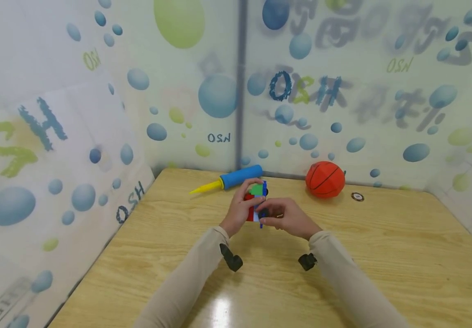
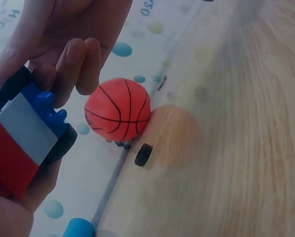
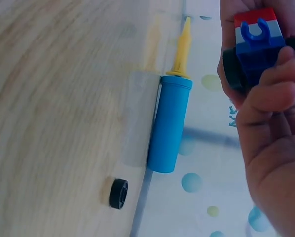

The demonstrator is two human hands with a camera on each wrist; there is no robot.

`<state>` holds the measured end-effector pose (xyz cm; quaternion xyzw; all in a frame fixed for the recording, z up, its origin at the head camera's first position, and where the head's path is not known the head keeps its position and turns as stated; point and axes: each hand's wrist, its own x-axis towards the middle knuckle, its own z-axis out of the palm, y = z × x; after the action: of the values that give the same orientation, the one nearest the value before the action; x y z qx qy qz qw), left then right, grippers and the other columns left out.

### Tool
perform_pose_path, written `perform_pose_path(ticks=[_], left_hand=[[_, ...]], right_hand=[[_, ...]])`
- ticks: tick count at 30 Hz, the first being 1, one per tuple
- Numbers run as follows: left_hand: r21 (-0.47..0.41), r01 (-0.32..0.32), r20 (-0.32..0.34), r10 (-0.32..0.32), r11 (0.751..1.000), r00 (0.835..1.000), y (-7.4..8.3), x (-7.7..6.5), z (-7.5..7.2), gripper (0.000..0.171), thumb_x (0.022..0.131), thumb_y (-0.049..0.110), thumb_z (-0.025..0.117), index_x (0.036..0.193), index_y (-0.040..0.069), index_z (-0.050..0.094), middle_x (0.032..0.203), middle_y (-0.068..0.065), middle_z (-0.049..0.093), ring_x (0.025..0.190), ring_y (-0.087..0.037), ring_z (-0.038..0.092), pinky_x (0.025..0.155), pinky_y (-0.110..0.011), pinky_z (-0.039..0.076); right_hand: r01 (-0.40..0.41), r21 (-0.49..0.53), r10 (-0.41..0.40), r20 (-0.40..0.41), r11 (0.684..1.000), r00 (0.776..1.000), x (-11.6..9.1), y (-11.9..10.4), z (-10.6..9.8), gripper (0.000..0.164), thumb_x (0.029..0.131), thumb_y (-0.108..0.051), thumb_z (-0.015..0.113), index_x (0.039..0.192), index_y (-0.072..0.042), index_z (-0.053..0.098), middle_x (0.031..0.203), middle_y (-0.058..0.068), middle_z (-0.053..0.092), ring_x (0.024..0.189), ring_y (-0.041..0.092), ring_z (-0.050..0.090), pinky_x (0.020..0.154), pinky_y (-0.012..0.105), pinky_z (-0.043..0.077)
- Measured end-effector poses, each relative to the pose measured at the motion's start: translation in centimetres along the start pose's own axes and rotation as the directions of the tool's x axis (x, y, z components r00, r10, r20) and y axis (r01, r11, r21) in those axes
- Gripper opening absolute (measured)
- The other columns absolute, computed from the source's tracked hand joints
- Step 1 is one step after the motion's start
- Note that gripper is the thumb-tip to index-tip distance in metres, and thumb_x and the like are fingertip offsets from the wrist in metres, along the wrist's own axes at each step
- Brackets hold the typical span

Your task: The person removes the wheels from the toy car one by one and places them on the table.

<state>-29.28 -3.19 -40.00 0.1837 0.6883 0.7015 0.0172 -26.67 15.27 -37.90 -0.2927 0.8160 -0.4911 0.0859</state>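
Observation:
Both hands hold a small building-block toy car (image 1: 255,206) above the table. Its blocks are red, white, blue and green, with black wheels at the sides of a blue base. The left hand (image 1: 240,207) grips the blocks from the left, thumb across them. From the right, the right hand (image 1: 291,217) pinches near a black wheel with thumb and forefinger. In the left wrist view the car (image 2: 29,133) shows its red and white blocks and blue end. A blue hook-shaped piece stands out from the car (image 3: 258,42) in the right wrist view.
Behind the hands lies a blue pump (image 1: 242,176) with a yellow nozzle. A red ball (image 1: 325,179) with black lines sits by the back wall, a small disc (image 1: 357,197) to its right. One loose black wheel (image 2: 143,154) stands on the wooden table (image 1: 383,255).

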Motion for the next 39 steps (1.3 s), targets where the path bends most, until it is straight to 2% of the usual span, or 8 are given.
perform_pose_path(ticks=[4, 7, 13, 17, 22, 31, 36, 39], left_hand=[[0.009, 0.002, -0.001, -0.002, 1.0, 1.0, -0.4, -0.2, -0.2, 0.035, 0.101, 0.016, 0.056, 0.136, 0.018, 0.052, 0.119, -0.021, 0.061, 0.092, -0.019, 0.058, 0.075, -0.026, 0.053], [0.026, 0.007, 0.002, -0.008, 1.0, 1.0, -0.7, -0.3, -0.3, 0.034, 0.102, 0.014, 0.055, 0.135, 0.019, 0.052, 0.116, -0.022, 0.062, 0.091, -0.019, 0.058, 0.074, -0.025, 0.053], [0.049, -0.005, 0.015, 0.004, 0.999, 1.0, -1.1, -0.2, 0.0, 0.034, 0.102, 0.017, 0.056, 0.136, 0.022, 0.051, 0.115, -0.019, 0.062, 0.09, -0.018, 0.059, 0.074, -0.026, 0.053], [0.092, -0.027, 0.017, 0.026, 0.995, 1.0, -1.0, 0.0, 0.2, 0.036, 0.102, 0.02, 0.056, 0.138, 0.023, 0.05, 0.117, -0.019, 0.062, 0.091, -0.019, 0.058, 0.076, -0.028, 0.053], [0.133, -0.014, 0.021, 0.011, 0.991, 1.0, -1.3, 0.0, 0.4, 0.036, 0.103, 0.021, 0.056, 0.138, 0.026, 0.05, 0.118, -0.018, 0.061, 0.094, -0.022, 0.057, 0.078, -0.035, 0.054], [0.171, -0.008, 0.004, 0.008, 0.985, 1.0, -1.1, -0.4, 1.0, 0.037, 0.101, 0.019, 0.059, 0.137, 0.026, 0.055, 0.117, -0.017, 0.064, 0.092, -0.022, 0.057, 0.074, -0.03, 0.052], [0.206, 0.011, -0.026, -0.005, 0.979, 1.0, -0.5, 0.0, 1.0, 0.037, 0.101, 0.023, 0.06, 0.137, 0.027, 0.055, 0.123, -0.015, 0.062, 0.097, -0.024, 0.058, 0.076, -0.028, 0.053], [0.22, 0.038, -0.047, -0.028, 0.975, 0.999, -0.2, 0.2, 0.7, 0.037, 0.1, 0.024, 0.061, 0.137, 0.028, 0.054, 0.126, -0.015, 0.06, 0.101, -0.025, 0.058, 0.078, -0.029, 0.055]], right_hand=[[-0.01, 0.026, 0.01, -0.013, 1.0, 1.0, 0.1, 0.2, 0.7, 0.022, 0.096, -0.015, 0.068, 0.116, -0.007, 0.068, 0.082, 0.008, 0.063, 0.064, 0.018, 0.057, 0.058, 0.039, 0.054], [-0.012, 0.04, 0.013, -0.021, 0.999, 1.0, 0.1, 0.3, 1.0, 0.019, 0.095, -0.012, 0.068, 0.112, -0.004, 0.066, 0.079, 0.008, 0.061, 0.06, 0.014, 0.055, 0.057, 0.038, 0.054], [-0.009, 0.028, 0.011, -0.053, 1.0, 0.999, 0.3, 0.2, 1.0, 0.017, 0.091, -0.007, 0.071, 0.105, 0.001, 0.066, 0.074, 0.009, 0.06, 0.057, 0.014, 0.054, 0.054, 0.036, 0.054], [-0.014, 0.016, 0.015, -0.079, 1.0, 0.997, 0.4, 0.3, 0.8, 0.014, 0.09, -0.005, 0.072, 0.101, -0.001, 0.066, 0.074, 0.011, 0.06, 0.056, 0.014, 0.055, 0.054, 0.035, 0.054], [-0.011, 0.012, 0.012, -0.089, 1.0, 0.996, 0.2, 0.6, 0.9, 0.011, 0.089, -0.003, 0.073, 0.098, -0.002, 0.066, 0.077, 0.013, 0.061, 0.057, 0.015, 0.056, 0.054, 0.034, 0.054], [0.005, -0.022, -0.008, -0.101, 1.0, 0.995, -0.7, 0.7, 1.2, 0.01, 0.091, -0.006, 0.072, 0.099, -0.006, 0.066, 0.078, 0.01, 0.061, 0.057, 0.019, 0.059, 0.053, 0.029, 0.054], [0.065, -0.163, -0.09, -0.153, 0.985, 0.984, -0.9, 0.2, 0.9, 0.01, 0.089, -0.006, 0.074, 0.095, -0.011, 0.067, 0.072, 0.005, 0.062, 0.056, 0.015, 0.055, 0.052, 0.024, 0.049], [0.069, -0.204, -0.105, -0.17, 0.977, 0.98, -0.9, -0.1, 0.3, 0.012, 0.09, -0.01, 0.074, 0.1, -0.012, 0.068, 0.072, 0.004, 0.062, 0.057, 0.015, 0.058, 0.054, 0.025, 0.052]])
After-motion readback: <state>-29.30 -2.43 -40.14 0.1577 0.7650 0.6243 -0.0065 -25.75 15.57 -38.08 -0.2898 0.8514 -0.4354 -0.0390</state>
